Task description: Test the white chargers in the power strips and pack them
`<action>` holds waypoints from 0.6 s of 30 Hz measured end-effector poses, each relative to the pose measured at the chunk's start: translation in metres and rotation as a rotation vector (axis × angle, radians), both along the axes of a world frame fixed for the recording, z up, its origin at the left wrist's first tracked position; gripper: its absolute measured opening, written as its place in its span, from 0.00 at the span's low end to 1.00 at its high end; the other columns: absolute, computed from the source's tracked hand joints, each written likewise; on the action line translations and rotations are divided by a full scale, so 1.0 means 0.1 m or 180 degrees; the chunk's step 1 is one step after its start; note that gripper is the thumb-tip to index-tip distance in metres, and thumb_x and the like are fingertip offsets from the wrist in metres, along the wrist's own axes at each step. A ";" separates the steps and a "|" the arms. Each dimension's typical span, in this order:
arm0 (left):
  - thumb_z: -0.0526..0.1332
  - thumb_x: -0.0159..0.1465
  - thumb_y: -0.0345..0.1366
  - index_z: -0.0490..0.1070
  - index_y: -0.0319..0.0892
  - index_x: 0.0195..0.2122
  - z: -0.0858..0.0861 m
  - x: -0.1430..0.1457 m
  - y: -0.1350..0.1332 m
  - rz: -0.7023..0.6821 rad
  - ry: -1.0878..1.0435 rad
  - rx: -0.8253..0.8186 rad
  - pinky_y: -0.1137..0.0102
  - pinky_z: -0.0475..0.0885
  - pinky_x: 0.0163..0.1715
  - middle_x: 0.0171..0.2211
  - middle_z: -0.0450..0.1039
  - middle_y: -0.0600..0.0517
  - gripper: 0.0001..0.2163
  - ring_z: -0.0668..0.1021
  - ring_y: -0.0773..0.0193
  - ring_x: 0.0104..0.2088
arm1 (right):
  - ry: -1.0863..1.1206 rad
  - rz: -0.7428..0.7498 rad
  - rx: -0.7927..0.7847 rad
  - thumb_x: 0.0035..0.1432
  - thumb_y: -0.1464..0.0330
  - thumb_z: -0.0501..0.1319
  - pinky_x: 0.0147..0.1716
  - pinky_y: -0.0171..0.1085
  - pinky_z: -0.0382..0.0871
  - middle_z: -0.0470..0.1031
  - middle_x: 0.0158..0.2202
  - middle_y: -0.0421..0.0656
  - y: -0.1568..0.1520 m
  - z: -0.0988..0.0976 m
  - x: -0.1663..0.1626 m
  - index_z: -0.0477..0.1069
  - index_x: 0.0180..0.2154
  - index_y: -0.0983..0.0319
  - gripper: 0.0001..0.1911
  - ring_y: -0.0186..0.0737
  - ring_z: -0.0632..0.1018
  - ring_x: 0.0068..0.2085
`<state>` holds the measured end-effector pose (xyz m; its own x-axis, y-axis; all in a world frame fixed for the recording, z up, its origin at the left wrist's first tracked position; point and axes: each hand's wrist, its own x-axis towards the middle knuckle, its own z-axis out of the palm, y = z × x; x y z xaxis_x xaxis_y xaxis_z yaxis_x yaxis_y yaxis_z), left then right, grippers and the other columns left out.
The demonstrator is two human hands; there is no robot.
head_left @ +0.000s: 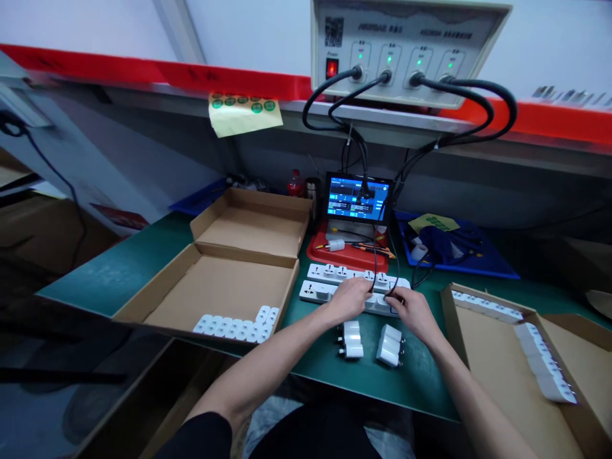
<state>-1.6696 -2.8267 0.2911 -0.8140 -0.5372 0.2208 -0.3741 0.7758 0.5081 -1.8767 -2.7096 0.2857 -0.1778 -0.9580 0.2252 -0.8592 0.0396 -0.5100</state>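
Note:
My left hand (351,298) is closed in a pinch on a thin black cable (375,268), over the front white power strip (310,292). A little to the right, my right hand (411,309) pinches the end of a second black cable (394,280), at the same strip. White plug-in chargers (325,294) sit in that strip, partly hidden by my hands. Behind it lies another white power strip (315,271) with round sockets. Nearer to me on the green table (315,363), two small groups of white chargers, left (352,341) and right (389,345), lie with their prongs outward.
An open cardboard box (229,280) on the left holds several white chargers (234,327). Another carton (507,363) on the right has rows of them along its walls. Behind the strips stand a lit screen (358,199), a red tray (329,255) and a blue tray (488,264). Cables hang from a tester (406,44).

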 end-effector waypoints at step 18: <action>0.68 0.67 0.30 0.77 0.41 0.51 -0.06 1.07 -0.42 0.0470 -0.0558 -0.0304 0.58 0.76 0.54 0.50 0.83 0.39 0.12 0.83 0.44 0.53 | 0.1814 0.0497 0.0099 0.78 0.65 0.55 0.35 0.38 0.69 0.83 0.48 0.50 -0.17 0.21 0.93 0.77 0.50 0.57 0.11 0.46 0.84 0.39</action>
<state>-1.5623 -2.8685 0.2854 -0.7586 -0.6366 0.1388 -0.5630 0.7476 0.3523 -1.7838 -2.7264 0.3065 0.1066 -0.9707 0.2153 -0.9942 -0.1018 0.0332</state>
